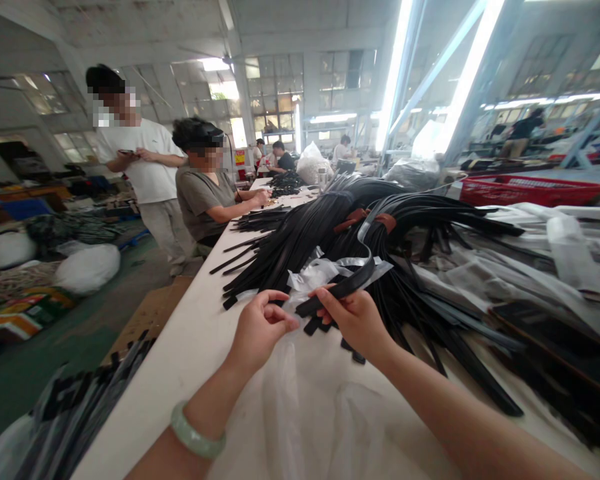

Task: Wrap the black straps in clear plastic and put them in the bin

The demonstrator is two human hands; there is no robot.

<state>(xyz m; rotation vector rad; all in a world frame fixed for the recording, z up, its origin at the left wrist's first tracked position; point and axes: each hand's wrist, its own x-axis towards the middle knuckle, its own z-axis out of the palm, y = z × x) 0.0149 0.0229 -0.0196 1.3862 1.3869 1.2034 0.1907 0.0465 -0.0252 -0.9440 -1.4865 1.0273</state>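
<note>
My right hand is closed around a black strap, gripping it near its flat end. The strap curves up and back over a large pile of black straps. To the left of that end is my left hand, its fingers curled and the thumb drawn in; whatever is between them, if anything, I cannot make out. White and clear plastic wrapping lies crumpled just behind both hands. A thin clear plastic sleeve stretches over the table in front of them.
The straps lie on a long white table, partly bound with a brown band. Plastic sleeves and a red basket are at right. One person sits along the left edge; another stands behind. Wrapped straps stand lower left.
</note>
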